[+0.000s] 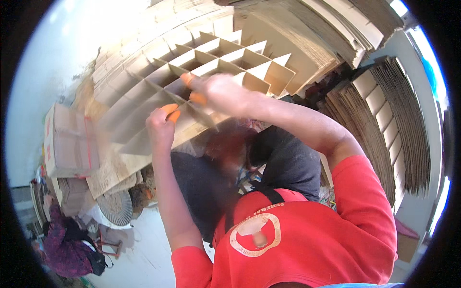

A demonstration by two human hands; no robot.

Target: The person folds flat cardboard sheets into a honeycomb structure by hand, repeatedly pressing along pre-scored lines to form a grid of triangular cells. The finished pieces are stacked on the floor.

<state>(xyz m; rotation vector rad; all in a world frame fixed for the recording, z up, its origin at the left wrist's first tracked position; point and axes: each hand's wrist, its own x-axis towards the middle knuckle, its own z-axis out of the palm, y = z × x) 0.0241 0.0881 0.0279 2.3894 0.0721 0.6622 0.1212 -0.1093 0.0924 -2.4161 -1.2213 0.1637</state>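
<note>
Gripping cardboard grid (163, 76): left hand (161, 124). Right hand (220, 92) blurred, grip unclear. Taped box (73, 140), contents hidden.

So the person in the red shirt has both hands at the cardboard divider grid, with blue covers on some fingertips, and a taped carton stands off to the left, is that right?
Not quite: the fingertip covers are orange, not blue, as the head view shows. The left hand and right hand are at the cardboard divider grid, and the taped carton stands off to the left.
</note>
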